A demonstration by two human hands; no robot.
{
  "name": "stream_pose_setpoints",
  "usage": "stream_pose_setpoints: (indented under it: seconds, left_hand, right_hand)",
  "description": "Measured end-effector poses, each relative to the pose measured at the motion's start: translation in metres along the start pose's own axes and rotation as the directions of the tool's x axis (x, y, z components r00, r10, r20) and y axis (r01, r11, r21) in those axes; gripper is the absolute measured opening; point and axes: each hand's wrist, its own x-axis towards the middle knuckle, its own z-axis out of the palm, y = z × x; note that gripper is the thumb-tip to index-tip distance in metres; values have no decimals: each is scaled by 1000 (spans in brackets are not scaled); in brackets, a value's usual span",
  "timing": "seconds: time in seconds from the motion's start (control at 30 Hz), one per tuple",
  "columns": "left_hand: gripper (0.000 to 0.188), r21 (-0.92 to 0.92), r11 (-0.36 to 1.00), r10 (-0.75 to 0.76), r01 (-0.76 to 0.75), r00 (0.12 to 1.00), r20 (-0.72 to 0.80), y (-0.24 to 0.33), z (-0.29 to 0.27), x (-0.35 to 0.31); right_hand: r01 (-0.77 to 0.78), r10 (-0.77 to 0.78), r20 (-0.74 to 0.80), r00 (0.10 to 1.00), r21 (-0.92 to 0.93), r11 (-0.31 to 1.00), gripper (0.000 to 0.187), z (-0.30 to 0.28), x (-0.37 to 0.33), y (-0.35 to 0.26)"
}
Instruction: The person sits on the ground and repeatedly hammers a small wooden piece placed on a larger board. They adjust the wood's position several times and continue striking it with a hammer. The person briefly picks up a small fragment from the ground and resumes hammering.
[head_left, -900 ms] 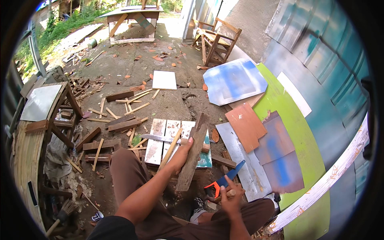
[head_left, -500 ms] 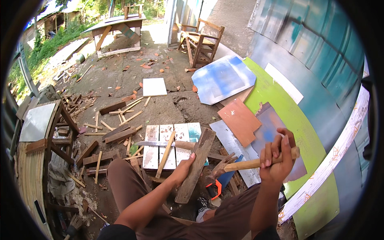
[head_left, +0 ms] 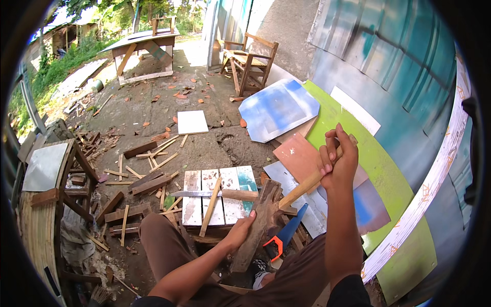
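Observation:
A rough brown wooden plank [head_left: 251, 240] stands tilted between my knees, its upper end leaning right. My left hand [head_left: 239, 231] is closed round its left edge, about halfway up. In my right hand [head_left: 338, 158] is a hammer [head_left: 303, 189], gripped near the end of its wooden handle. The hammer's head end meets the plank's upper right edge; the head itself is hard to make out against the wood. Behind the plank, a long knife [head_left: 239, 194] with a wooden handle and a thin wood strip [head_left: 210, 207] lie on a low white slatted stool [head_left: 192, 207].
A saw [head_left: 292, 226] with a blue blade and orange handle lies right of the plank. Wood offcuts [head_left: 151, 183] litter the ground at left, beside a wooden bench [head_left: 38, 225]. Painted sheets [head_left: 279, 110] lean along the right wall. A chair [head_left: 250, 64] and a table [head_left: 143, 41] stand farther back.
My right hand has risen and the hammer's head end has moved left against the plank. The plank has shifted slightly down, with my left hand still on it. The view has turned slightly.

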Motion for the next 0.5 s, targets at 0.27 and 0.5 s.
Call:
stream_pose_setpoints:
  seconds: [0.27, 0.5]
  left_hand:
    - [85, 78, 996, 41, -40, 999, -20, -10, -8, 2]
    - [82, 66, 998, 4, -6, 1000, 25, -7, 1, -9]
  right_hand:
    - [-158, 158, 54, 986, 6, 987, 38, -8, 35, 10]
    - [-216, 218, -23, 976, 66, 974, 41, -22, 40, 26]
